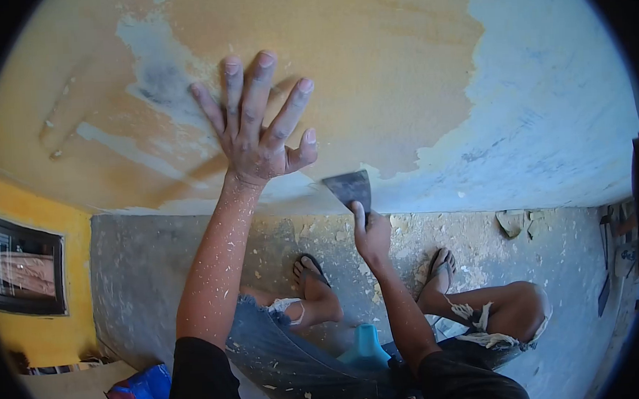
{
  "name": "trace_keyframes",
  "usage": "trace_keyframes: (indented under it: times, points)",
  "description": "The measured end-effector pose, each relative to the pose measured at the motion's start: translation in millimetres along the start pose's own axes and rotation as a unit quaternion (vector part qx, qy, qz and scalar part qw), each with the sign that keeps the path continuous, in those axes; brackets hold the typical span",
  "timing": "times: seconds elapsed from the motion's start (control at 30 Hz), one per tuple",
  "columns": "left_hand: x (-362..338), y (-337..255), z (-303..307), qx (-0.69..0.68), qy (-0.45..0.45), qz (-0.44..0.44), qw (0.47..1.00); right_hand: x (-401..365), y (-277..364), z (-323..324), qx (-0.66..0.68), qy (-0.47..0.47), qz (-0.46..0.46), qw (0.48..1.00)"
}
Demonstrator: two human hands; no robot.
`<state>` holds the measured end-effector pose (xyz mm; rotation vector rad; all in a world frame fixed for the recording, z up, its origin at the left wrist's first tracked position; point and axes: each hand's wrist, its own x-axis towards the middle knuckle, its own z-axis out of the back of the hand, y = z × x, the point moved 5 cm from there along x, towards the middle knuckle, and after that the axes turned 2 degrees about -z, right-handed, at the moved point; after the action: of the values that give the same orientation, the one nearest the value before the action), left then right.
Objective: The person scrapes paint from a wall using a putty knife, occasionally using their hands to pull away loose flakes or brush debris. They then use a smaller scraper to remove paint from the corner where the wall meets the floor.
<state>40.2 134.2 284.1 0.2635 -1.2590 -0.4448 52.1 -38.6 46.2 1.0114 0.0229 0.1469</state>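
Note:
My left hand lies against the wall with its fingers spread, holding nothing. The wall has yellowish paint with a ragged edge, and pale bare patches show at the right and upper left. In my right hand is a scraper, gripped by its handle, which the fingers mostly hide. Its wide dark blade points up and left, its edge at the lower border of the yellow paint. Pale flakes speckle my left forearm.
Paint chips litter the concrete floor along the wall's foot, with larger peeled pieces at right. A turquoise stool is between my legs. A blue bag lies lower left, below a dark-framed window. Tools lean at the right.

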Motion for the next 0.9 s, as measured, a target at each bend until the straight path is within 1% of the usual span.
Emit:
trace_keyframes:
  times: [0.03, 0.1, 0.13, 0.17, 0.2, 0.23, 0.3, 0.33, 0.4, 0.43, 0.47, 0.5, 0.53, 0.57, 0.6, 0.63, 0.67, 0.7, 0.73, 0.77, 0.8, 0.83, 0.87, 0.9]
  points:
    - [-2, -1, -1, -0.005, 0.003, -0.001, 1.000, -9, 12, 5, 0.040, -0.003, 0.023, 0.999]
    - [-2, -2, 3, -0.025, -0.002, -0.008, 1.000, -18, 16, 13, 0.043, 0.009, 0.014, 0.999]
    - [1, -2, 3, -0.024, -0.011, -0.016, 1.000, -14, 13, 16, 0.053, 0.020, -0.024, 0.998]
    - [-3, -3, 7, -0.048, -0.028, 0.006, 0.998, -11, 8, 19, 0.062, 0.034, -0.062, 0.996]
    - [2, -4, 13, -0.074, -0.041, 0.028, 0.996, -9, 9, 22, 0.036, 0.058, -0.073, 0.995]
    - [9, -2, 14, -0.072, -0.048, 0.018, 0.996, -5, 13, 21, 0.043, 0.050, -0.067, 0.996]
    - [13, -1, 20, -0.070, -0.080, 0.029, 0.994, -8, 31, 21, 0.061, 0.005, 0.000, 0.998]
    - [6, -6, 25, -0.070, -0.070, 0.032, 0.995, -11, 42, 28, 0.024, 0.040, -0.040, 0.998]
    - [4, -8, 24, -0.033, -0.019, 0.024, 0.999, -19, 25, 23, 0.043, 0.053, -0.067, 0.995]
    - [6, -7, 25, -0.032, -0.032, 0.017, 0.999, -14, 13, 20, 0.058, 0.056, -0.082, 0.993]
    - [2, -10, 27, -0.035, -0.018, 0.021, 0.999, -13, -5, 10, 0.059, 0.047, -0.073, 0.994]
    - [0, -12, 27, -0.038, -0.003, 0.023, 0.999, -5, 1, 13, 0.064, 0.036, -0.069, 0.995]
    - [6, -17, 31, -0.030, -0.025, 0.032, 0.999, 1, 17, 17, 0.060, 0.017, -0.033, 0.997]
    - [5, -28, 31, -0.036, -0.018, 0.030, 0.999, -4, 28, 21, 0.054, 0.007, -0.008, 0.999]
    - [-3, -38, 35, -0.068, -0.001, 0.095, 0.993, -3, 43, 31, 0.056, 0.017, -0.005, 0.998]
    - [-9, -47, 40, -0.096, 0.014, 0.157, 0.983, -8, 32, 27, 0.058, 0.025, -0.021, 0.998]
    - [-27, -52, 33, -0.162, 0.046, 0.276, 0.946, -2, 18, 23, 0.088, 0.008, -0.041, 0.995]
    - [-60, -66, 26, -0.223, 0.082, 0.392, 0.889, -3, -1, 16, 0.117, -0.005, -0.064, 0.991]
    - [-89, -85, 21, -0.224, 0.082, 0.532, 0.813, -8, -30, 4, 0.126, -0.002, -0.043, 0.991]
    - [-118, -109, 8, -0.218, 0.075, 0.654, 0.720, -16, -52, -8, 0.133, -0.006, -0.040, 0.990]
    - [-153, -130, -17, -0.267, 0.076, 0.725, 0.631, -26, -71, -17, 0.174, -0.050, -0.024, 0.983]
    - [-186, -154, -38, -0.308, 0.080, 0.788, 0.527, -31, -80, -21, 0.211, -0.089, -0.011, 0.973]
    - [-192, -177, -50, -0.366, 0.087, 0.762, 0.528, -32, -84, -24, 0.213, -0.086, -0.015, 0.973]
    - [-193, -194, -59, -0.426, 0.094, 0.732, 0.523, -33, -88, -25, 0.174, -0.056, -0.024, 0.983]
